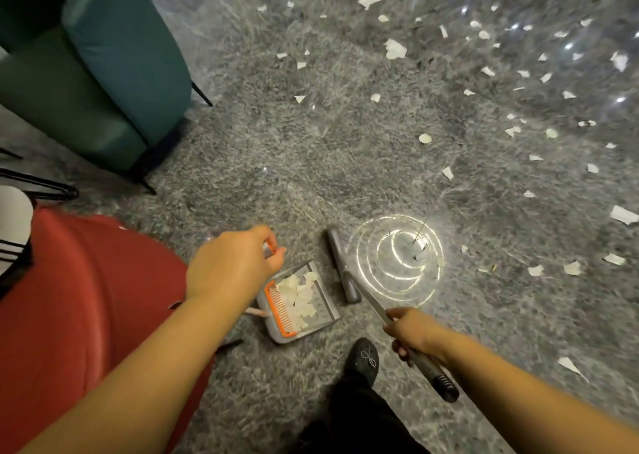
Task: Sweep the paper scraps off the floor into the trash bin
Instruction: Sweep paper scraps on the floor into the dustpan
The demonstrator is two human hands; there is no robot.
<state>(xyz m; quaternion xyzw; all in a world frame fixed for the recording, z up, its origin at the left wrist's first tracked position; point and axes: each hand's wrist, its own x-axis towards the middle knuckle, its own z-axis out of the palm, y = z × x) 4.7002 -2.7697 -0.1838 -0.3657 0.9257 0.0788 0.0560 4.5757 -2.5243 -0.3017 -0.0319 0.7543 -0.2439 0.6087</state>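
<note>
Across the glossy grey marbled floor (276,177), from twelve to three o'clock, torn white paper scraps (395,49) are lying well apart. No trash bin is showing. At six o'clock, the grey dustpan with orange comb edge (297,303) is sitting loaded; the left hand (235,263) is pinching its upright handle. Risk: tilting it would be spilling the load. The right hand (409,331) is gripping the slim grey broom (342,267); a hard stroke would be scattering light pieces.

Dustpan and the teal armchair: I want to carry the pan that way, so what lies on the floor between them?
The head view shows bare grey floor between the dustpan and the armchair, without scraps; only the left hand hangs over the near end.
</note>
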